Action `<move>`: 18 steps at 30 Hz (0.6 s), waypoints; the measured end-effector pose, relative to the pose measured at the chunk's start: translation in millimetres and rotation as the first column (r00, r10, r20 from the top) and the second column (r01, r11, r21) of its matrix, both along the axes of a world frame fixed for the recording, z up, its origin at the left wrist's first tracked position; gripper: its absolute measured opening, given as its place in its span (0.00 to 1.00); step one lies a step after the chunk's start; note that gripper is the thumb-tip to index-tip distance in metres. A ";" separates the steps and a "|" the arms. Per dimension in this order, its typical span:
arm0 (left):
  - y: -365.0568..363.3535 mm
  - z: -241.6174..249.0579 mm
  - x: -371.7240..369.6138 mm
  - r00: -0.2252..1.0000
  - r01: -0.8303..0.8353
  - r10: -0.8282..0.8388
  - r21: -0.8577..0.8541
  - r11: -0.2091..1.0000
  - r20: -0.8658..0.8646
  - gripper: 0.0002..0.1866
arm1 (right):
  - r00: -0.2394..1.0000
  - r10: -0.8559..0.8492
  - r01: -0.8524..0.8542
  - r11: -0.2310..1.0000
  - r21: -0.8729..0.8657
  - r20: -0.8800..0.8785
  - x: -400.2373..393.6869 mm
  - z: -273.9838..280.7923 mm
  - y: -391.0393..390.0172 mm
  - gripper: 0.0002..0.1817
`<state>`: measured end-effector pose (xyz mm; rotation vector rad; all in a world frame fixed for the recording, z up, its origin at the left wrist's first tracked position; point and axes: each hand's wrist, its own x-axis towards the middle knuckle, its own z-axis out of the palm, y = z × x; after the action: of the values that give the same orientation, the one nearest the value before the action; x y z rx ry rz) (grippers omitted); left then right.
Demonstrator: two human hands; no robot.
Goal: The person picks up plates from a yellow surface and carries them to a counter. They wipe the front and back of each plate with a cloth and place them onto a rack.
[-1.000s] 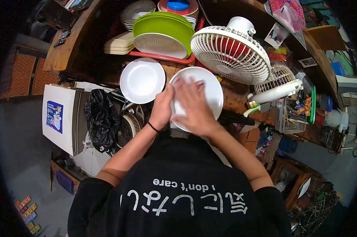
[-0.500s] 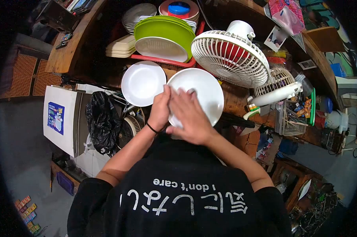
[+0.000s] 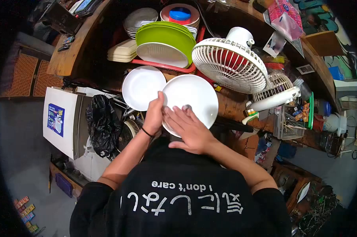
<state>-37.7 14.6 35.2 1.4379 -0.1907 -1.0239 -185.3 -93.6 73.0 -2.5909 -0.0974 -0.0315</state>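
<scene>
A round white plate (image 3: 200, 94) is tilted up in front of me. My left hand (image 3: 153, 114) grips its left rim with the thumb up, a black band around the wrist. Across the lower part of the plate lies my right hand (image 3: 186, 128), its fingers stretched out flat against the surface. A small greyish bit shows by its fingertips, too little to name. A second white plate (image 3: 143, 87) rests on the wooden table, just left of the one I hold.
Behind the plates, a red tray (image 3: 162, 65) holds green plates (image 3: 166, 35), with cream containers (image 3: 122, 51) beside it. A white fan (image 3: 230, 63) stands to the right, near a clear box of small items (image 3: 291, 122). A black plastic bag (image 3: 103, 124) hangs at the left.
My right hand has slid a little down over the plate's surface. The held plate has shifted slightly down and left, and my left hand stays on its rim.
</scene>
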 end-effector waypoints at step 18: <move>-9.2 -1.6 8.5 0.943 -0.317 0.328 -0.155 0.936 0.051 0.51 | 0.711 -0.423 0.223 0.894 0.390 0.562 -11.3 18.5 -18.6 0.21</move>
<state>-29.2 5.4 33.6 1.3237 -0.0773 -0.6727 -196.7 -112.2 91.6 -2.1501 0.1216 -0.9925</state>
